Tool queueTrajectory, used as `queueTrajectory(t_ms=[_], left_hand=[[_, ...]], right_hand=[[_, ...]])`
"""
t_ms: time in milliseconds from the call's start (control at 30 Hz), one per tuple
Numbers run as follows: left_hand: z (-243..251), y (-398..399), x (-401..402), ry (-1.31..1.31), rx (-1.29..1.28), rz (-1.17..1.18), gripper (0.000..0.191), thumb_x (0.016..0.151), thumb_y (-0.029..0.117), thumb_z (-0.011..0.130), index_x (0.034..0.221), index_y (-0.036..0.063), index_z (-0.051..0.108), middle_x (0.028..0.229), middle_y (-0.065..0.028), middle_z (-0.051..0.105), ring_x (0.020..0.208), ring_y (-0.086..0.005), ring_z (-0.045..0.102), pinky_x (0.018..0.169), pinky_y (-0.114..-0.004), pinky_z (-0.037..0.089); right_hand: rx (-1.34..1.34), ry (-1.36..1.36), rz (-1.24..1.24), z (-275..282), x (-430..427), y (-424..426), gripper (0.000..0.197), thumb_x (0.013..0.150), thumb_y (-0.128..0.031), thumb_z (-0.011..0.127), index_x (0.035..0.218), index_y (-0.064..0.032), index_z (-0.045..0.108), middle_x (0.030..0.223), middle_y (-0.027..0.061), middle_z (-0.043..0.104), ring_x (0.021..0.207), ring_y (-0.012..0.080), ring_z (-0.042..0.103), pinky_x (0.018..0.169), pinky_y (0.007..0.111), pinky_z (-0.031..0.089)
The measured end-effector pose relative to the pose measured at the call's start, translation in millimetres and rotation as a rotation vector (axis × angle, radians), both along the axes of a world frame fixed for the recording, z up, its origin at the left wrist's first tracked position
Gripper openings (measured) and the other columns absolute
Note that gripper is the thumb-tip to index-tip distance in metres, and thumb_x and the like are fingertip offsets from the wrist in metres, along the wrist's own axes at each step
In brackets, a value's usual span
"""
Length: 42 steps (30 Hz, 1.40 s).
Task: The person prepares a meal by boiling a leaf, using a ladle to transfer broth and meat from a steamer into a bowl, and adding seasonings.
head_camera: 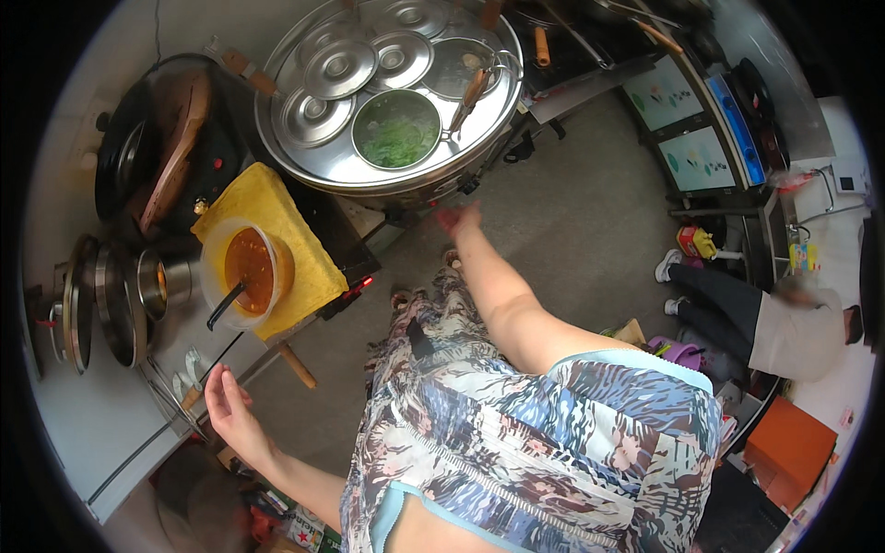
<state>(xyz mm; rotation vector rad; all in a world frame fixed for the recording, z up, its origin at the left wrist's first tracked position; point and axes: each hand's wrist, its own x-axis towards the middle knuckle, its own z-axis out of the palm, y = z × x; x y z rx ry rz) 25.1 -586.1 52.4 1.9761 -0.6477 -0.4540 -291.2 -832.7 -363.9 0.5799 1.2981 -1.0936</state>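
My left hand [231,408] is raised beside the metal counter, fingers slightly bent, with nothing in it. My right hand [462,218] reaches to the front side of the large round steel cooker [332,181]; it is blurred, and something red shows at its fingers. In the cooker's top, leafy greens [394,142] lie in water in a round strainer basket with a wooden handle [473,93]. Several steel lids [340,69] cover other openings. Left of the cooker, a plastic tub of red sauce [280,276] with a black ladle [228,304] stands on a folded yellow cloth [311,276].
Steel pots [121,304] line the left counter [104,428]. A wooden handle [299,366] sticks out below its edge. Another person [788,332] is at the right-hand counter, near a purple bucket [674,351]. A cabinet with patterned doors [695,155] stands at the upper right. Boxes lie at the lower left.
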Motion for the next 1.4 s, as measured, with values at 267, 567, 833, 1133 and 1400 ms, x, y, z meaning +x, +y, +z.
queueTrajectory(t_ms=[267,567,833,1133,1400], left_hand=[[-0.4,-6.9,6.4,0.010,-0.025,-0.025,0.030,0.097,0.018,0.063,0.120,-0.0005,0.062,0.109,-0.0038,0.064,0.068,-0.0036,0.043,0.061,-0.018,0.036],[1.6,-4.8,0.6,0.015,-0.046,-0.007,0.029,0.096,0.019,0.063,0.119,0.0001,0.063,0.105,-0.0024,0.063,0.070,-0.0049,0.044,0.064,-0.020,0.036],[-4.6,-2.5,9.9,-0.006,-0.036,-0.013,0.030,0.097,0.019,0.062,0.120,-0.0003,0.063,0.108,-0.0033,0.063,0.068,-0.0038,0.043,0.061,-0.019,0.035],[-23.3,-11.9,17.1,0.040,-0.065,0.046,0.029,0.096,0.022,0.063,0.117,0.0029,0.064,0.101,0.0010,0.062,0.073,-0.0045,0.045,0.067,-0.020,0.037],[-28.2,-15.9,14.7,0.068,-0.145,0.017,0.029,0.097,0.021,0.063,0.118,0.0010,0.064,0.103,-0.0005,0.064,0.071,-0.0043,0.044,0.064,-0.019,0.036]], right_hand=[[-0.194,0.227,0.321,-16.4,-60.6,-49.7,0.058,0.099,-0.059,0.038,0.122,-0.0078,0.055,0.094,0.0144,0.065,0.072,0.0295,0.063,0.069,0.050,0.056],[-0.136,0.180,0.292,12.8,-50.5,-40.4,0.050,0.100,-0.054,0.043,0.118,-0.0106,0.057,0.089,0.0114,0.065,0.067,0.0288,0.063,0.066,0.048,0.057],[-0.152,1.398,0.028,50.3,-75.7,-29.0,0.028,0.099,-0.026,0.052,0.106,0.0006,0.055,0.094,0.0134,0.061,0.080,0.0253,0.059,0.077,0.038,0.049],[-1.358,1.303,0.415,340.5,-31.1,-56.3,0.024,0.089,-0.015,0.071,0.104,0.0000,0.059,0.093,0.0059,0.061,0.085,0.0134,0.057,0.080,0.029,0.048],[-1.367,0.933,0.197,350.1,11.1,-98.2,0.045,0.097,-0.020,0.061,0.055,-0.0095,0.048,0.047,-0.0050,0.042,0.041,0.0041,0.038,0.041,0.024,0.033]])
